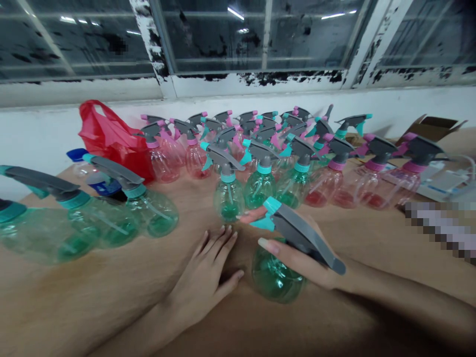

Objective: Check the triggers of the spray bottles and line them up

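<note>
My right hand [308,258] is wrapped around the neck of a green spray bottle [277,280] with a grey and turquoise trigger head, near the front of the table. Its nozzle points to the left and away from me. Beside it, my left hand [208,267] lies flat on the tabletop with fingers stretched out, holding nothing. Just beyond my left fingertips stands another green spray bottle [228,196], upright. To the left, several green spray bottles [158,213] stand in a slanted row.
Many pink and green spray bottles [197,161] crowd the back of the wooden table [122,292]. A red plastic bag [115,141] and a blue-capped bottle [104,186] sit at the back left. At the right are an open cardboard box [427,129] and a window wall behind.
</note>
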Action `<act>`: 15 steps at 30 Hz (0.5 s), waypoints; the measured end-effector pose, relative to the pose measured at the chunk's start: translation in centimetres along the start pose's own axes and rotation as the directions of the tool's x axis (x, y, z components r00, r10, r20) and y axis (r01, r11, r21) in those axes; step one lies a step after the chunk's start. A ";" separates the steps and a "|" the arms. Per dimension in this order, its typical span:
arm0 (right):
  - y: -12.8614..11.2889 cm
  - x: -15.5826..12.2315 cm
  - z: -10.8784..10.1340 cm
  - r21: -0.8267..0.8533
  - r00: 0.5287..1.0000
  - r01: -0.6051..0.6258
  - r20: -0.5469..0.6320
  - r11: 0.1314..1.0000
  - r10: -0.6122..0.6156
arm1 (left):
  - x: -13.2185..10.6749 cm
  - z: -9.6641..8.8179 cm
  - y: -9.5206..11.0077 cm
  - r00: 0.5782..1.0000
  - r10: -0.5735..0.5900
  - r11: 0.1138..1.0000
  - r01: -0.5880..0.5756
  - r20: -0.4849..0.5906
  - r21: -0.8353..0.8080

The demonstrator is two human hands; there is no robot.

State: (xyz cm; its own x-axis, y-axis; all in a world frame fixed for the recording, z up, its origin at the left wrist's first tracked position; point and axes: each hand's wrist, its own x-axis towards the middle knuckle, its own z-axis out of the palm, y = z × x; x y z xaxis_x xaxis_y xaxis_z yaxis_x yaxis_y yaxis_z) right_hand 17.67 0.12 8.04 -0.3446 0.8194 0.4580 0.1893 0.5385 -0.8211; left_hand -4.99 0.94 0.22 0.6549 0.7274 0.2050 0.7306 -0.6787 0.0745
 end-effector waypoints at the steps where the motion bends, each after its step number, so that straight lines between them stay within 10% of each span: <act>1: 0.0 0.0 0.0 -0.001 1.000 0.006 0.001 1.000 -0.006 | 0.0 -0.1 0.0 1.000 -0.001 1.000 0.001 0.000 -0.004; 15: -0.4 0.0 -0.2 -0.020 1.000 -0.010 0.026 1.000 0.011 | 0.0 0.1 0.0 0.999 0.020 1.000 -0.019 -0.036 0.018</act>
State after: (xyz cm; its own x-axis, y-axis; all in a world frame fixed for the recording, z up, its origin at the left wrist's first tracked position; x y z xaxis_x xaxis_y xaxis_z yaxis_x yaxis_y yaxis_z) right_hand 17.76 -0.06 8.47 -0.3661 0.8200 0.4400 0.2115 0.5338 -0.8187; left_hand -5.02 0.95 0.13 0.6620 0.7094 0.2419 0.7212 -0.6908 0.0524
